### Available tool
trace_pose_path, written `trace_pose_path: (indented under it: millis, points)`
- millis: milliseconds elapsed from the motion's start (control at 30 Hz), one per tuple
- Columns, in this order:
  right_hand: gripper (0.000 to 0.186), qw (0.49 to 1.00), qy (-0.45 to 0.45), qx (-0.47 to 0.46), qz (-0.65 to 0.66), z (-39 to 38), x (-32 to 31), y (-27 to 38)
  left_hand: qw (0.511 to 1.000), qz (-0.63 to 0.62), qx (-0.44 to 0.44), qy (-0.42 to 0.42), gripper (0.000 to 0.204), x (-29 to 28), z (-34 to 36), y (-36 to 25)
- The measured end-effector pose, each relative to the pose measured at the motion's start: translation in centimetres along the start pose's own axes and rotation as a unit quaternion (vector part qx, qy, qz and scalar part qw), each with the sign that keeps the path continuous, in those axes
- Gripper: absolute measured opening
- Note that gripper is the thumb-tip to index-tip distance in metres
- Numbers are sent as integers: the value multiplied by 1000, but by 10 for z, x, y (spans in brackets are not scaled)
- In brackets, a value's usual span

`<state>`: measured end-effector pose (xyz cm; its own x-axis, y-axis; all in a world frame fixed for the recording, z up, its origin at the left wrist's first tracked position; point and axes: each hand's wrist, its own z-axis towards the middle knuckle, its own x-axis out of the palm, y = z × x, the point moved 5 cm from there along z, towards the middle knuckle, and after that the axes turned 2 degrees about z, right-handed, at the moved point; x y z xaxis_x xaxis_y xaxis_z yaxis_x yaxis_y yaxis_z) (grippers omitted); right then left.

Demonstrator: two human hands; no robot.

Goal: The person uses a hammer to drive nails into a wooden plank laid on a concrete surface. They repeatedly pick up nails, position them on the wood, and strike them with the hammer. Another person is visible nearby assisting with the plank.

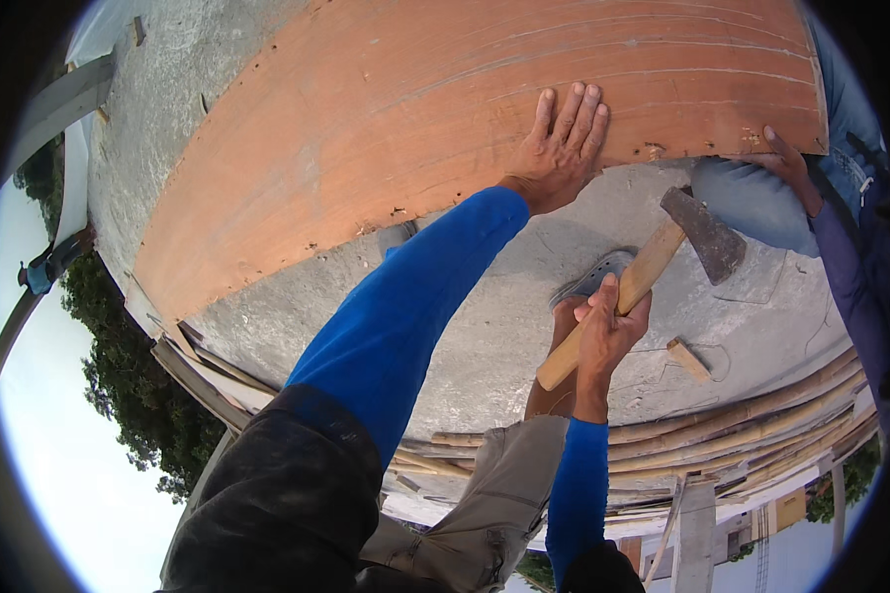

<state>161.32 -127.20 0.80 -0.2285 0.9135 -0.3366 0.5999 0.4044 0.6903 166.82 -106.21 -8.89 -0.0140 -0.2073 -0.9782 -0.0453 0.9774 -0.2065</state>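
Note:
A large reddish-brown plywood sheet (366, 128) spans the upper part of the view, with pale scratches and small nail marks along its edges. My left hand (561, 153) lies flat on the sheet near its close edge, fingers stretched out. In my right hand (608, 331) is a hatchet (653, 259), gripped around its wooden handle. Its dark, worn metal head points up and to the right, over the concrete and apart from the sheet. At the right, another person's hand (789, 166) rests at the sheet's corner.
Grey concrete floor (485, 326) runs beneath everything. A small wood block (688, 360) lies beside thin wire. Several long bamboo poles (742, 420) line the near edge. My sandalled foot (595, 277) is beside the hatchet. The co-worker's jeans-covered leg (752, 206) is close to the hatchet head.

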Motion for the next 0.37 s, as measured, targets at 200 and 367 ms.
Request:
trace_pose_path:
  millis: [200, 367]
  points:
    - [42, 991, 97, 95, -13, -51, -6, -21, 994, 95, -36, -38, 76, -17, -9, 4]
    - [43, 973, 157, 167, -40, -79, -16, -40, 988, 125, -74, -51, 66, -15, -16, -5]
